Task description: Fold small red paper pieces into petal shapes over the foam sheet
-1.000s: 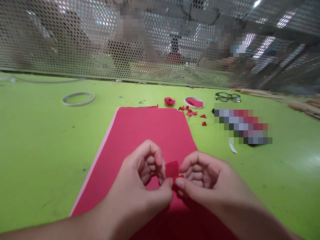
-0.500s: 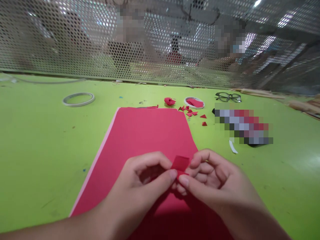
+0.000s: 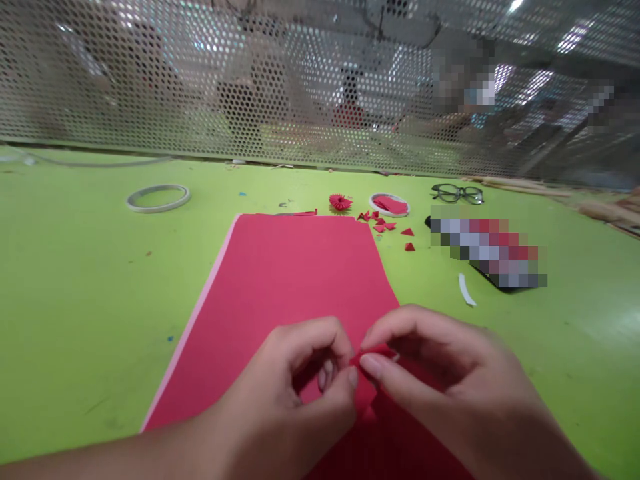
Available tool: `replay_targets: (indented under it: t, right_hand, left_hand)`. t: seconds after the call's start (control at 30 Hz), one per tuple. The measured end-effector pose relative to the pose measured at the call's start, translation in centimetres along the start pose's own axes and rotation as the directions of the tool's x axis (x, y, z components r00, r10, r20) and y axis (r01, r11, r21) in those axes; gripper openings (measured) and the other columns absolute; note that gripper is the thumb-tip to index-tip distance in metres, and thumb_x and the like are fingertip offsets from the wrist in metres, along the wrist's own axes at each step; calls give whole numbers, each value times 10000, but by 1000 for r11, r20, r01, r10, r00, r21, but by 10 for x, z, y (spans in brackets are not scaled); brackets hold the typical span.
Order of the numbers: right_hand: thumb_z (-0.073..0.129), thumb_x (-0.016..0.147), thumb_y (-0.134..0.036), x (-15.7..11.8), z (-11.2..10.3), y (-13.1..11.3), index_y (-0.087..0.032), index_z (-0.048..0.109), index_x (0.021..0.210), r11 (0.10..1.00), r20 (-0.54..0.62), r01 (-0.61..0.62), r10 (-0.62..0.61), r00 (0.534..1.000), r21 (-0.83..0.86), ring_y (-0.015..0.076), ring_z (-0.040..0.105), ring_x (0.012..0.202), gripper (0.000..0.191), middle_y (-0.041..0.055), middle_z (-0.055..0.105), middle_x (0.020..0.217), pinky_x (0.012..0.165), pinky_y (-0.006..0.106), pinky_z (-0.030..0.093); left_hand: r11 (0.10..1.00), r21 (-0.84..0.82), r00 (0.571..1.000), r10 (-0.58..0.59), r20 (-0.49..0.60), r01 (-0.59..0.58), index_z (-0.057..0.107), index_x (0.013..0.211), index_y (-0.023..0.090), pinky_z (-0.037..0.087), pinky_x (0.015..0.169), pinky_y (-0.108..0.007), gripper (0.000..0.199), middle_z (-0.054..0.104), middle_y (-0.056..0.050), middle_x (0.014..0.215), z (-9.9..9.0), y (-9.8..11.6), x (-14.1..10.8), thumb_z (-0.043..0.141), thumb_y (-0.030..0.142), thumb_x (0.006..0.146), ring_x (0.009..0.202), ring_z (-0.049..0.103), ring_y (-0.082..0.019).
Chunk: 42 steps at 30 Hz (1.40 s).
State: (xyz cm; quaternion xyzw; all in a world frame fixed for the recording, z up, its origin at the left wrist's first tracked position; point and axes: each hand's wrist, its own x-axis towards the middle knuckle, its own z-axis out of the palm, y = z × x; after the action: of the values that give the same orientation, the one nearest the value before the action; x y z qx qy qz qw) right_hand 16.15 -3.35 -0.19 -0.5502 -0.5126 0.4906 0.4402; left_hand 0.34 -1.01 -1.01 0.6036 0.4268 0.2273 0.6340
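Observation:
A small folded piece of red paper is pinched between my two hands, above the near part of a large red sheet. My left hand grips its left end between thumb and index finger. From the right, my right hand presses the piece with thumb and fingertips. Part of the paper is hidden behind the fingers. Beyond the sheet's far right corner lie several small folded red triangles, and a round pleated red paper piece sits just past the far edge.
A white ring surrounds red paper pieces at the back. Another white ring lies far left. Eyeglasses, a blurred-out flat object and a white strip are on the right. A perforated metal panel borders the green table.
The small paper stood up with a flat flap between my hands; now it is tilted down and folded over. My right fingers have closed onto it, and both hands sit slightly lower.

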Motion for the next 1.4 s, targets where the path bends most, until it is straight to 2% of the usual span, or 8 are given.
replay_targets:
  t: [0.13, 0.2, 0.33, 0.67, 1.03, 1.23, 1.3, 1.4]
  right_hand:
    - [656, 760, -133, -1, -2, 0, -259, 669, 705, 996, 13, 72, -72, 997, -58, 143, 712, 601, 138, -26, 731, 643, 544, 179, 579]
    - [643, 782, -114, -2, -4, 1, -258, 654, 717, 950, 16, 240, -242, 970, -201, 140, 702, 571, 158, -28, 727, 635, 533, 179, 571]
    - [575, 819, -48, -1, -9, 2, -228, 655, 763, 634, 162, 606, -615, 772, -481, 138, 710, 631, 205, 10, 747, 713, 631, 176, 569]
    - [617, 913, -156, -4, -25, -2, -240, 721, 981, 414, 408, 735, -635, 656, -537, 175, 762, 777, 151, 30, 812, 906, 741, 190, 596]
    - [495, 984, -161, 2, -16, -10, -161, 802, 858, 412, 423, 744, -632, 649, -527, 188, 771, 706, 332, 84, 828, 846, 740, 197, 600]
    - [647, 843, -80, 2, -15, -10, -208, 813, 895, 569, 377, 722, -617, 691, -394, 200, 773, 744, 216, 90, 822, 888, 708, 209, 614]
    - [713, 780, -36, 2, -15, -8, -201, 820, 899, 677, 279, 672, -611, 741, -300, 173, 766, 760, 230, 90, 814, 911, 713, 174, 602]
    - [771, 721, -35, 4, -14, -4, -249, 828, 740, 900, 112, 429, -419, 901, -83, 132, 738, 688, 222, 20, 796, 774, 665, 153, 588]
  left_hand:
    - [999, 38, 1000, -11, -25, 12, 470, 623, 220, 333, 563, -288, 216, 470, 23, 613, -1, 6, -1, 489, 345, 798, 605, 429, -166]
    - [1000, -3, 1000, 3, -11, -3, 481, 623, 213, 332, 560, -278, 232, 472, 22, 616, -3, 7, -1, 484, 345, 815, 607, 424, -162]
    - [992, -120, 999, 45, 21, -42, 486, 635, 207, 344, 559, -247, 248, 437, 40, 611, -7, 6, -2, 495, 322, 855, 604, 392, -144]
    - [959, -282, 998, 48, 33, -37, 526, 626, 194, 373, 574, -224, 217, 497, 37, 606, -6, 8, -4, 542, 243, 836, 594, 418, -132]
    - [995, -34, 992, 96, -83, -99, 440, 573, 225, 321, 517, -251, 261, 404, 43, 563, -7, 6, -2, 467, 281, 826, 551, 378, -142]
    - [993, -5, 987, 114, -109, -116, 456, 561, 228, 354, 521, -260, 241, 426, 37, 548, -7, 7, -3, 453, 272, 798, 535, 410, -147]
    - [989, 54, 983, 142, -116, -136, 446, 559, 230, 368, 526, -263, 256, 440, 31, 549, -6, 7, -3, 436, 266, 812, 537, 432, -151]
    - [955, 211, 960, 241, -142, -208, 442, 555, 226, 367, 507, -252, 278, 453, 26, 543, -6, 6, -3, 421, 225, 832, 520, 438, -144]
